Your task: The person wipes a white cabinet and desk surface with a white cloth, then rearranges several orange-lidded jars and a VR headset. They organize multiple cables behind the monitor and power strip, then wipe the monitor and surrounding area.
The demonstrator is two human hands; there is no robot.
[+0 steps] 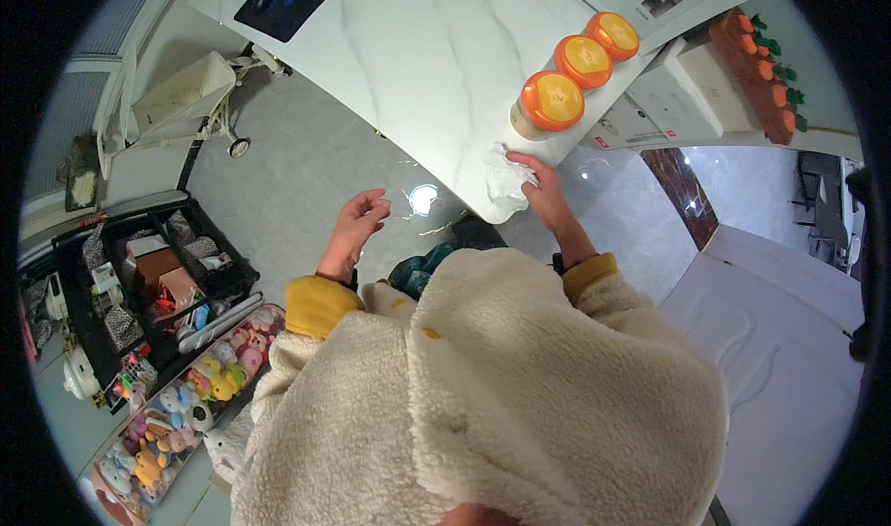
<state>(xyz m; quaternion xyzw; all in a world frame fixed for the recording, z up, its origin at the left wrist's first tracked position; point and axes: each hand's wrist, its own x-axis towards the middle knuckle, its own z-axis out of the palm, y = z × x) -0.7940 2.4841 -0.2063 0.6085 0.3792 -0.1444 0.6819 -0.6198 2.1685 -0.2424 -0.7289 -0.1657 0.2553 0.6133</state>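
Note:
My right hand (546,190) rests at the near corner of a white marble-patterned table (411,73), with its fingers on a crumpled white tissue or cloth (507,178). The thumb and index finger lie along the right edge of that tissue. Just beyond it stand three jars with orange lids (553,101), lined up along the table's right edge. Off the table, over the grey floor, my left hand (358,226) hangs in the air with fingers loosely curled. Nothing shows in it.
A dark mat (292,0) lies at the table's far left. White boxes (661,101) stand beyond its right edge, below a toy carrot bed (755,73). On my left are a wheeled white frame (188,101), a black organizer (160,275) and a bin of plush toys (188,414).

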